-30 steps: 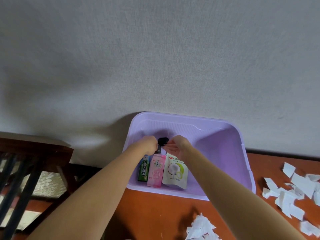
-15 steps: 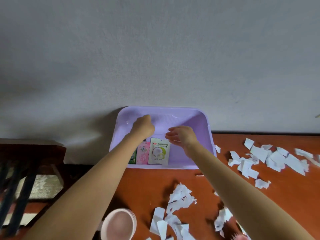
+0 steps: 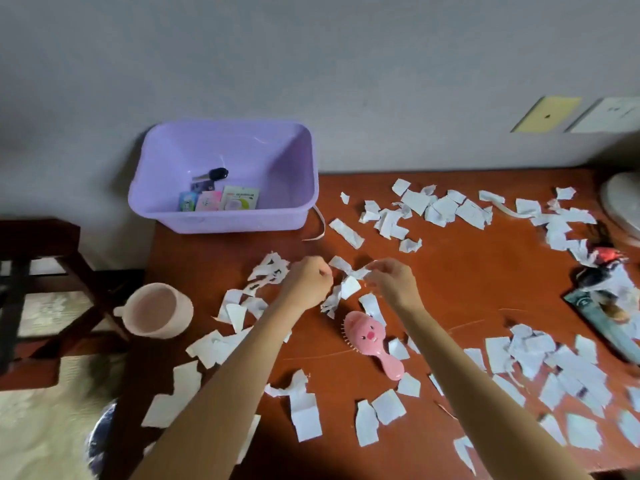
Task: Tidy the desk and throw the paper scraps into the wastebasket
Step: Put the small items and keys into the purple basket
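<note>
White paper scraps [image 3: 415, 206] lie scattered over most of the reddish wooden desk [image 3: 467, 271]. My left hand [image 3: 308, 284] hovers at the desk's middle with its fingers curled into a fist, its thumb side against a scrap [image 3: 339, 263]; I cannot tell if it holds it. My right hand [image 3: 393, 282] is beside it, fingertips pinching a twisted scrap [image 3: 362, 273]. A dark round rim [image 3: 100, 441], possibly the wastebasket, shows below the desk's left edge, mostly hidden by my left forearm.
A purple plastic tub [image 3: 221, 216] at the back left holds a black key [image 3: 214, 174] and three small packets [image 3: 218, 200]. A pink cup [image 3: 156, 313] stands at the left edge and a pink hairbrush [image 3: 370, 337] lies near my right wrist. Dark clutter [image 3: 602, 282] sits far right, a wooden chair [image 3: 41, 258] on the left.
Both hands have left the purple tub and come back to the desk's middle among the scraps. The key stays in the tub. The view has tilted down and widened over the desk.
</note>
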`<state>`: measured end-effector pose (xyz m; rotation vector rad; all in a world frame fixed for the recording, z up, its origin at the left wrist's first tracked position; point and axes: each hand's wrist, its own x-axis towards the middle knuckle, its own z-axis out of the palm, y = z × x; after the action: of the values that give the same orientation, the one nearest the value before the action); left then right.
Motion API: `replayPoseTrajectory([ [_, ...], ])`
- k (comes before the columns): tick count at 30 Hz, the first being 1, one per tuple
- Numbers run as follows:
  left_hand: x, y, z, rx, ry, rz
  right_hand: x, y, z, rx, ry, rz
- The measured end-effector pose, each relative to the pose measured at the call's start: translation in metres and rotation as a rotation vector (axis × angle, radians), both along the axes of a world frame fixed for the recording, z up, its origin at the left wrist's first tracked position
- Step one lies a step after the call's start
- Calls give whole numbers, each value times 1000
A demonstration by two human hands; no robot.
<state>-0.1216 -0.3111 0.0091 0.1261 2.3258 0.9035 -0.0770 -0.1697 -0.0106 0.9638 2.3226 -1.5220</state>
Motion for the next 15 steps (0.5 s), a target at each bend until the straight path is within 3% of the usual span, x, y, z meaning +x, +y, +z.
replayPoseTrajectory([
  [7, 72, 38, -54, 95, -325, 356, 92, 15, -53, 323, -224, 495],
  [11, 92, 48, -52, 207, -408, 516, 98, 11, -58, 278, -206, 432],
  [15, 97, 46, -45, 250, -358, 579, 95, 12, -54, 182, -151, 360],
])
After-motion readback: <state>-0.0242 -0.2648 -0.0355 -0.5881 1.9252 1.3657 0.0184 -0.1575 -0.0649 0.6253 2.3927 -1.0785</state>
